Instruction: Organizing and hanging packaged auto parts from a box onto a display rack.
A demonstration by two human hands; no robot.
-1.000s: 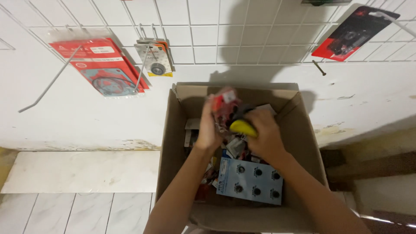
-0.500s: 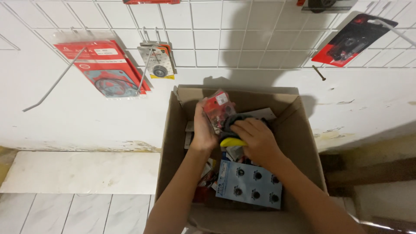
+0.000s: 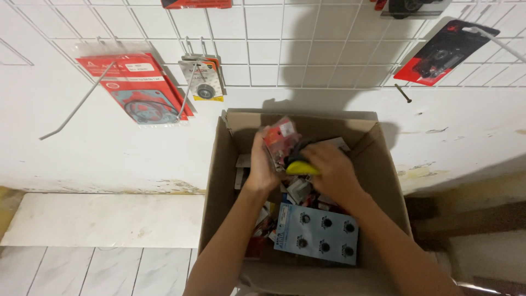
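Note:
Both my hands are inside an open cardboard box (image 3: 218, 181) that stands against a white wall. My left hand (image 3: 262, 164) grips a small red-and-clear packet (image 3: 280, 137), lifted a little above the box's contents. My right hand (image 3: 331, 170) is closed around a yellow-and-black item (image 3: 298, 166) just right of the packet. Below my hands lies a blue card (image 3: 318, 233) with several black round parts on it, among other small packaged parts.
A white wire grid on the wall carries hanging packets: a red gasket pack (image 3: 137, 87), a small bearing card (image 3: 204, 79), and a red-and-black pack (image 3: 444, 52) at the upper right. A long hook (image 3: 76, 107) sticks out at left. A marble ledge (image 3: 104, 219) lies left of the box.
My left hand has kept the red packet raised and shifted it slightly. My right hand has stayed on the yellow item. The camera view has tilted a little upward along the wall.

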